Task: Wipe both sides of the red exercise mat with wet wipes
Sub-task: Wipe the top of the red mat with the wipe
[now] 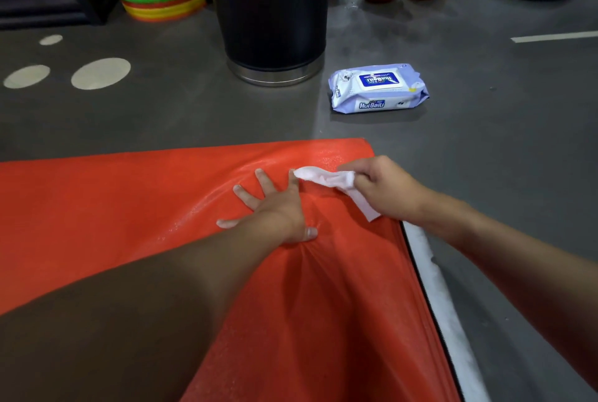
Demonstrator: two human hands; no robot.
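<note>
A: Pressing where, the left hand (pixel 275 204)?
B: Flat on the red exercise mat (pixel 97 207) on the floor (pixel 194 116), fingers (pixel 247 197) spread wide; the right hand (pixel 385 188) beside it clutches a wet wipe (pixel 326 179), wipes pack (pixel 378 88) lying beyond

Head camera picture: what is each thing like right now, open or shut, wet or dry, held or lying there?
left hand, fingers spread, pressing on the red mat.
right hand, gripping the wet wipe.
red mat, flat on the floor, shiny wet streak near its far corner, cover wrinkled.
wet wipe, crumpled, held.
wipes pack, lid shut, lying on the floor.
</note>
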